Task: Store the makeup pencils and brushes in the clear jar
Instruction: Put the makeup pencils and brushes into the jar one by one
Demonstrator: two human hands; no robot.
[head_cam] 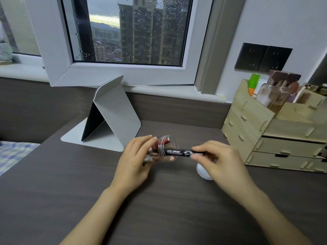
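My left hand grips the clear jar, tilted on its side with its mouth facing right, above the dark desk. Red and brown items lie inside the jar. My right hand pinches a black makeup pencil with white lettering. The pencil lies level, and its left end sits at the jar's mouth. A white round lid rests on the desk, partly hidden under my right hand.
A grey folding stand sits at the back of the dark wooden desk. A wooden drawer organiser with bottles and brushes stands at the right. Behind are a window and wall sockets. Checked fabric lies at the left edge.
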